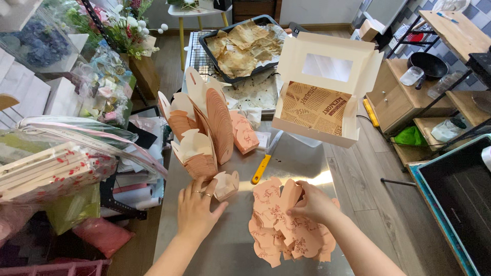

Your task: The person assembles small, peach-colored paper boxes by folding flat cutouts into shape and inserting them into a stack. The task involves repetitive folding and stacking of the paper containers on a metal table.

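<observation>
The steel table [302, 158] carries everything I am working on; its left edge is crowded by stacked packaging in plastic wrap [56, 168] and bouquets [110, 87], and its near end runs out of view below.

At the far end a dark baking tray [207, 48] holds crumpled brown baking paper, resting on a wire rack [197, 56]. Right of it stands an open white window box [319, 97], lid tilted up and back, lined with newsprint-pattern paper; nothing else shows inside.

Mid-table, a cluster of nested pink folding cartons [204, 128] stands upright with flaps open, blocking the view of the table behind it. How many are nested I cannot tell.

A yellow-handled knife [263, 166] lies between that cluster and my work, blade pointing away from me.

The pile of flat pink carton blanks [281, 230] lies at the near centre, fanned untidily; its lower edge is partly covered by my forearm.

My right hand [312, 204] rests on top of the pile, fingertips pinching the upper edge of one blank that is partly raised.

My left hand [197, 209] lies spread, fingers just touching a small folded carton [226, 185] that stands beside the nested cluster, its flaps open; its inside is hard to make out.
</observation>
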